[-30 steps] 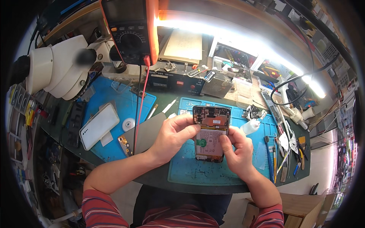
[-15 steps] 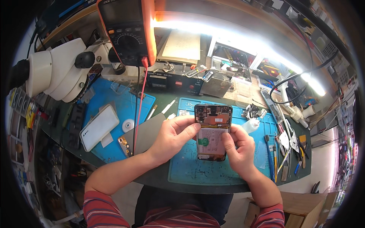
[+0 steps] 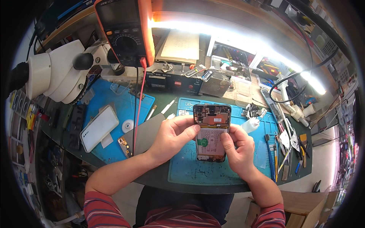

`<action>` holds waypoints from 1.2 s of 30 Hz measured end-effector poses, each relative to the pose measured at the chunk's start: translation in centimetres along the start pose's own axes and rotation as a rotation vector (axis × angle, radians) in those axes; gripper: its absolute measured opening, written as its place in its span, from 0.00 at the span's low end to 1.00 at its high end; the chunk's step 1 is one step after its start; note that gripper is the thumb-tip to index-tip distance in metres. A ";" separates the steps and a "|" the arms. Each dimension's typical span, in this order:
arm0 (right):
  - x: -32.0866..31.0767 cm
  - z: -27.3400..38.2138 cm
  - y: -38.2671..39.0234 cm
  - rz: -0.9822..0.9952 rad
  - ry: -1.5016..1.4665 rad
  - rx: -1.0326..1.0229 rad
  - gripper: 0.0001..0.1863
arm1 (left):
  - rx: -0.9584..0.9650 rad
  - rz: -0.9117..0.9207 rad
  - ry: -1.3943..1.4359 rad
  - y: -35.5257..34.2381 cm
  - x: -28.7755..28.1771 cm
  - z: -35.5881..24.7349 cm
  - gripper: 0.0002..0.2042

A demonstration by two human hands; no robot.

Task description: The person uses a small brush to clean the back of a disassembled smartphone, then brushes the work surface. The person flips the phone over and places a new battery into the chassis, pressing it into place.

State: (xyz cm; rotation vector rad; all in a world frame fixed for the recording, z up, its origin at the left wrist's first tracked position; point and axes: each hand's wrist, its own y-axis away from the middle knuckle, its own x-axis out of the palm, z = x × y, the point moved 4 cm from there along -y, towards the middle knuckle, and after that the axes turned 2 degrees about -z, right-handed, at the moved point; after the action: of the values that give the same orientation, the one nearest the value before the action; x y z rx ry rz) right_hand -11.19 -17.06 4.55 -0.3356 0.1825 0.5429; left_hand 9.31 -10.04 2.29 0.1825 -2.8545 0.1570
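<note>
An opened smartphone (image 3: 211,133) is held upright above the blue work mat (image 3: 190,173), its inner side toward me. Copper-coloured parts fill its upper end, and a grey battery with a green mark sits in the lower half. My left hand (image 3: 175,133) is closed on the phone's left edge, thumb on the inner face. On the right edge my right hand (image 3: 239,146) grips it too, thumb lying over the battery's side. The fingers behind the phone are hidden. Left of my hands lies a white phone back cover (image 3: 99,129), and close by is a small circuit board (image 3: 124,146).
An orange multimeter (image 3: 127,34) with red and black leads hangs at the upper left. Beside it stands a white microscope (image 3: 62,72). A white bottle (image 3: 251,125) is right of the phone. Brushes (image 3: 272,155) and pliers (image 3: 303,152) lie at the mat's right.
The phone has tilted very slightly, its lower end a little nearer me. Both hands keep the same hold on it.
</note>
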 end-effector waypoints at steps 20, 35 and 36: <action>0.1 0.6 0.2 0.013 0.084 -0.055 0.14 | -0.019 -0.018 -0.009 -0.1 -0.1 0.0 0.14; 0.5 0.3 0.1 0.032 -0.060 0.089 0.14 | -0.093 0.012 -0.004 -0.2 -0.7 0.4 0.15; 0.5 0.3 0.1 0.036 -0.088 0.121 0.14 | -0.127 0.011 0.040 -0.2 -0.6 0.4 0.16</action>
State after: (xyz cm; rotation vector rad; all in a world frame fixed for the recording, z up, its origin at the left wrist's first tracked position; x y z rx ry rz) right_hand -10.82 -16.60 4.64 -0.1906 0.1358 0.5788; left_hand 9.85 -10.22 1.79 0.1356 -2.8149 -0.0180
